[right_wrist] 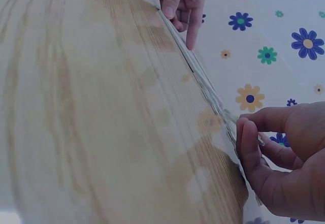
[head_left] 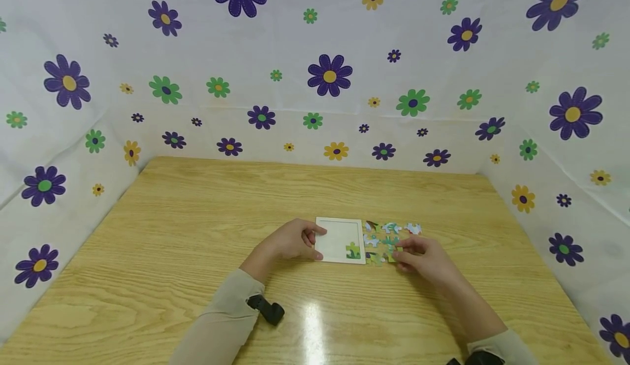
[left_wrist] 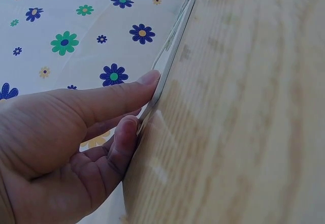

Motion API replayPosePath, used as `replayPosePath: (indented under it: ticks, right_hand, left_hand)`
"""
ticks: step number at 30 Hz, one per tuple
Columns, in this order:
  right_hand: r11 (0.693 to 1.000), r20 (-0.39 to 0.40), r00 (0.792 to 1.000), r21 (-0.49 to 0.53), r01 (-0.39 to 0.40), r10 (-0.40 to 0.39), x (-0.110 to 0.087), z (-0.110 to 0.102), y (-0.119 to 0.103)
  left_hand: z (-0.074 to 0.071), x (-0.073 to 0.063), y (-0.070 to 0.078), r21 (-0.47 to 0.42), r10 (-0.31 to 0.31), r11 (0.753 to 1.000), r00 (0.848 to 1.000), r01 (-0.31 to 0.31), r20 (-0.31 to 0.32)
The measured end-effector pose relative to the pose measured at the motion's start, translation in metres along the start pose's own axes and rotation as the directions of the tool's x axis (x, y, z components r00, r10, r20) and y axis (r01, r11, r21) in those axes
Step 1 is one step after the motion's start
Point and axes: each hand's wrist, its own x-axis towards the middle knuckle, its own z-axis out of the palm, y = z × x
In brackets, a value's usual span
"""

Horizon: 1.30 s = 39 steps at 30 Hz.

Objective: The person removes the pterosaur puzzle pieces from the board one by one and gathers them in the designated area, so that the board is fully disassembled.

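Note:
A square white puzzle tray (head_left: 336, 239) lies on the table, with one green jigsaw piece (head_left: 353, 251) sitting in its lower right corner. My left hand (head_left: 293, 239) holds the tray by its left edge, thumb and finger spread along the frame; the left wrist view shows the thumb (left_wrist: 148, 77) on that rim. To the right of the tray, my right hand (head_left: 430, 258) pinches a green puzzle piece (head_left: 397, 254) between thumb and fingers, over the loose pieces. In the right wrist view the fingertips (right_wrist: 247, 127) partly hide this piece.
Several loose jigsaw pieces (head_left: 392, 227) lie in rough rows against the tray's right side. The wooden table (head_left: 221, 206) extends around them, bounded at the back and sides by a white flower-printed cloth (head_left: 285, 42). Black straps (head_left: 266, 308) sit on both wrists.

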Motion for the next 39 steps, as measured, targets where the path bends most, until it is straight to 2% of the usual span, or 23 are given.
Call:
replayPosePath:
  ticks: [5,11,20,26,28,31,35,39]
  right_hand:
    - [0.995,-0.029,1.000,-0.102,0.001,-0.004,-0.001,-0.001,0.002]
    - [0.962,-0.098,0.994,-0.272,0.015,-0.043,-0.002,0.004,0.000]
    - [0.974,-0.056,0.997,-0.223,0.036,-0.050,0.000,0.008,-0.006]
    - [0.973,0.045,0.990,-0.184,0.136,-0.130,0.014,0.027,-0.021]
    - [0.962,0.086,0.984,-0.211,0.174,-0.159,0.020,0.037,-0.026]
    - [0.911,0.136,0.969,-0.336,0.239,-0.205,0.029,0.050,-0.032]
    - [0.849,0.142,0.971,-0.472,0.236,-0.192,0.038,0.060,-0.038]
    - [0.842,0.134,0.980,-0.504,0.193,-0.145,0.042,0.064,-0.041]
  left_hand:
    - [0.001,0.000,-0.001,-0.008,-0.007,1.000,1.000,0.007,-0.005]
    - [0.000,-0.001,0.000,-0.005,-0.009,1.000,1.000,0.009,-0.015]
    - [-0.001,-0.002,0.000,-0.001,-0.005,1.000,1.000,0.004,-0.007]
    - [-0.003,-0.003,-0.001,0.004,-0.005,1.000,1.000,0.005,-0.016]
    - [-0.004,-0.003,-0.001,0.004,-0.005,1.000,1.000,0.005,-0.017]
    - [-0.003,-0.003,-0.001,0.005,-0.004,1.000,1.000,0.004,-0.015]
    - [-0.002,-0.002,-0.001,0.005,0.002,1.000,1.000,-0.002,-0.008]
    - [-0.001,-0.001,0.000,0.010,0.006,1.000,1.000,-0.006,-0.001]
